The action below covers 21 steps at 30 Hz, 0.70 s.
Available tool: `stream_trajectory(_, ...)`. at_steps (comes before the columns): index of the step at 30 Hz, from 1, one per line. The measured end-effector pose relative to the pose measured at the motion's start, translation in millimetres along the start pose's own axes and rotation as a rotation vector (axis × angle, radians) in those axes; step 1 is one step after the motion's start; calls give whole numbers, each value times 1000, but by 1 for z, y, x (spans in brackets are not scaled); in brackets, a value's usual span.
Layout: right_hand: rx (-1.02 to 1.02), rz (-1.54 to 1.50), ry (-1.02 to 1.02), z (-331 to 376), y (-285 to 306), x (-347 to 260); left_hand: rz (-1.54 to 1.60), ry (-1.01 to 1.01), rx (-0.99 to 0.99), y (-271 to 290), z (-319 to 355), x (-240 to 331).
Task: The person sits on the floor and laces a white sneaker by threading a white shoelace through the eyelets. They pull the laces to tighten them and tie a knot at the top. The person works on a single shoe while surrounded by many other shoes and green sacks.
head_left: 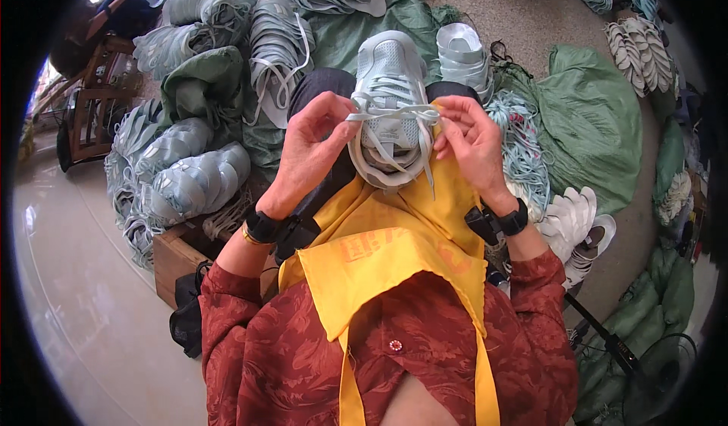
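A pale grey-green sneaker upper (pixel 388 60) rests on my lap with its toe pointing away from me. Its flat shoelace (pixel 393 113) crosses the throat of the upper and is drawn out sideways in what looks like a bow, with loose ends hanging over the tongue. My left hand (pixel 318 139) pinches the lace on the left side between thumb and index finger. On the right, my right hand (pixel 472 139) pinches the other side of the lace, its remaining fingers curled. A yellow apron (pixel 394 251) covers my lap below the upper.
Nested stacks of similar uppers (pixel 201 179) lie at the left, beside a wooden box (pixel 176 263). Bundled pale blue laces (pixel 523 141) and a green woven sack (pixel 588 122) are at the right. White uppers (pixel 569 221) lie near my right forearm. A wooden chair (pixel 102 100) stands far left.
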State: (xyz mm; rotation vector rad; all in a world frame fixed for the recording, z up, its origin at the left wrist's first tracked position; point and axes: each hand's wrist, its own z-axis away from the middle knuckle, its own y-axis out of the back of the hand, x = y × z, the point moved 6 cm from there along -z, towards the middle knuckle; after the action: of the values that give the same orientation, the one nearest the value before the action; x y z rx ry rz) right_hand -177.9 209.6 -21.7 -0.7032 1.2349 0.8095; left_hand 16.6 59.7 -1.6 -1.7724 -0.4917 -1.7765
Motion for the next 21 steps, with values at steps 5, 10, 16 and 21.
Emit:
stream_trajectory(5, -128, 57, -26, -15, -1, 7, -35, -12, -45, -2, 0, 6)
stream_trajectory(10, -123, 60, 28, -16, -1, 3, -226, -23, -82, -1, -3, 7)
stream_trajectory(16, -127, 26, 40, -10, -3, -5, -378, -32, -169, 2, -6, 7)
stream_trajectory(21, -196, 6, 132, 0, -16, -25, -376, -41, -134, 1, -7, 9)
